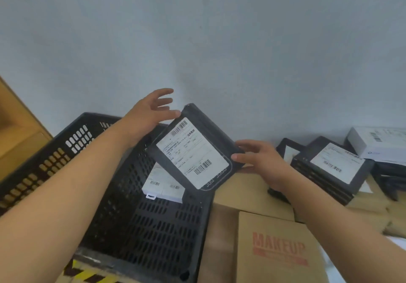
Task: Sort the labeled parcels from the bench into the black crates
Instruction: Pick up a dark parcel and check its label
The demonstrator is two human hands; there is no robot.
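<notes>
A flat black parcel (211, 126) with a white shipping label hangs tilted over the right side of a black perforated crate (153, 234). My right hand (261, 162) grips its right edge, thumb on top. My left hand (151, 111) is open with fingers spread; its thumb tip touches the parcel's upper left corner. Inside the crate lies a white labeled box (162, 189), partly hidden by the held parcel. More black labeled parcels (334, 168) are stacked on the bench to the right.
Brown cardboard boxes, one printed MAKEUP (279, 249), sit in front of the stack. A white box (377, 142) rests at the far right. A cardboard carton (15, 126) stands at the left. A grey wall rises behind. Yellow-black tape (87, 275) marks the edge below the crate.
</notes>
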